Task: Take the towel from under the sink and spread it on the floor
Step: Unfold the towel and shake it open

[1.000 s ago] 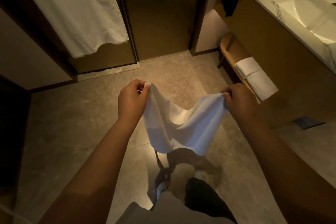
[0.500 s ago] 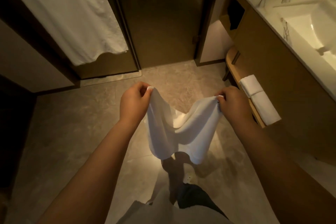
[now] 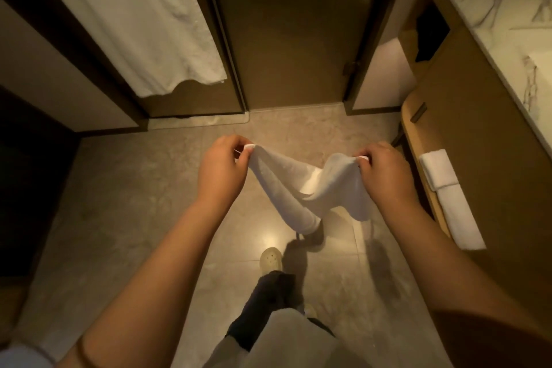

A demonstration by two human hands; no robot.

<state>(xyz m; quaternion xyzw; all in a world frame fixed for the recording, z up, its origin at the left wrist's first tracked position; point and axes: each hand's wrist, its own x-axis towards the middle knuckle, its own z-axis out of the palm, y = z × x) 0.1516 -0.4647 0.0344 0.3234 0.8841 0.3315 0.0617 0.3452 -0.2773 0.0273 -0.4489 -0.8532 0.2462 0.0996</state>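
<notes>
Since a moment ago we have spread our hands wider; the left hand [image 3: 221,170] and right hand [image 3: 383,172] each pinch a top corner of the towel [image 3: 301,191], which sags crosswise between them above the floor [image 3: 134,203].

Towel [image 3: 310,188]: white, soft cloth, partly unfolded; held in the air above the tiled floor [image 3: 119,203], one top corner pinched in the left hand [image 3: 222,170], the other in the right hand [image 3: 385,170]; middle sags in a deep fold, lower edge hanging clear of the floor
</notes>
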